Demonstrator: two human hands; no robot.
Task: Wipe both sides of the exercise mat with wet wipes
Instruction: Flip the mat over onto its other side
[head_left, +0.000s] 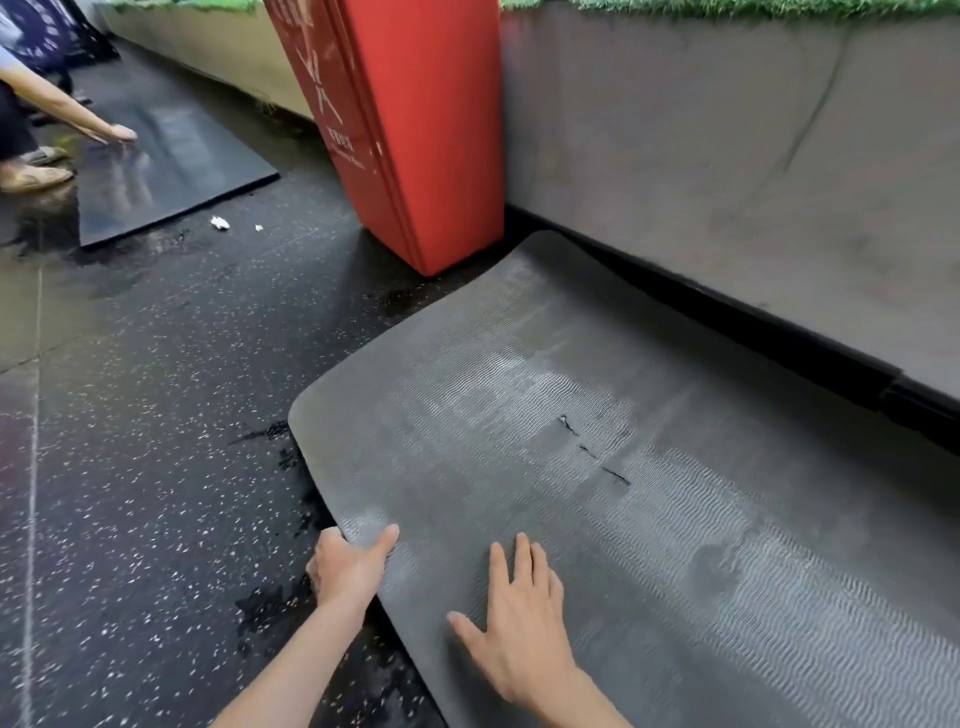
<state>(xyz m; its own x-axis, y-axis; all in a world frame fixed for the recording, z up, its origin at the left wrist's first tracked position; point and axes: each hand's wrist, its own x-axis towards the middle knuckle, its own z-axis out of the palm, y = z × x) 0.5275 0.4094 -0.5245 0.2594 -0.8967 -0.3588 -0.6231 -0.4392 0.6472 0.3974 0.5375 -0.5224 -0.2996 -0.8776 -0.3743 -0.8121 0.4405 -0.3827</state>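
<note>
A: What are the hands doing?

B: The left hand (350, 564) holds the near edge of the grey exercise mat (519, 364). Its thumb (387, 538) lies on top and the other fingers are curled under the edge. The right hand (522, 631) lies flat on the mat just beside it, with its fingers straight and a little apart. It holds nothing. I see no wipe in either hand.

A: Where is the mat?

B: It lies on the black speckled floor (156, 415), along the foot of the grey wall (727, 156). The top looks wet in patches. I think it is about to be turned over.

A: What could go wrong?

B: There are small rips (592, 451) in the middle of the mat. A hard pull could make them bigger. There are wet spots (270, 608) on the floor by the left hand, so the wet top could land in them and pick up dirt. Wet fingers could slip off the edge too.

A: And farther away?

B: A red folded pad (415, 130) stands just beside the mat's far corner, leaning on the wall. A big swing of the mat could bump it and knock it over. Past it are white scraps (220, 223) on the floor. Then there is a black mat (176, 171), where another person's hand (122, 134) is pressing down.
</note>
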